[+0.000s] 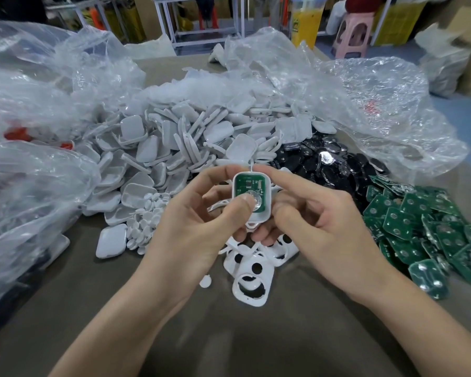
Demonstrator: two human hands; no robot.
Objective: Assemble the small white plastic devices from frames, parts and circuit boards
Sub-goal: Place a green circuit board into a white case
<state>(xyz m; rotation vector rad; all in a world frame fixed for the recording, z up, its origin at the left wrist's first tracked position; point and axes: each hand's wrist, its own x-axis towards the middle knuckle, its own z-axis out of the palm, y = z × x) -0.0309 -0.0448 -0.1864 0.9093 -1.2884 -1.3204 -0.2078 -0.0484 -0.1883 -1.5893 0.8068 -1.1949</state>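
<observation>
Spare frames (pixel 249 288) lie on the worktop (pixel 229 338) beneath my hands. My left hand (pixel 199 224) grips the white frame (pixel 257 219), thumb pressing the green circuit board (pixel 248 184) in; my right hand (pixel 313 224) holds its far corner. Even pressure should seat the board flat.

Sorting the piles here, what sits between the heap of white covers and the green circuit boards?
In the head view, a pile of glossy black pieces lies between white covers and green circuit boards.
</observation>
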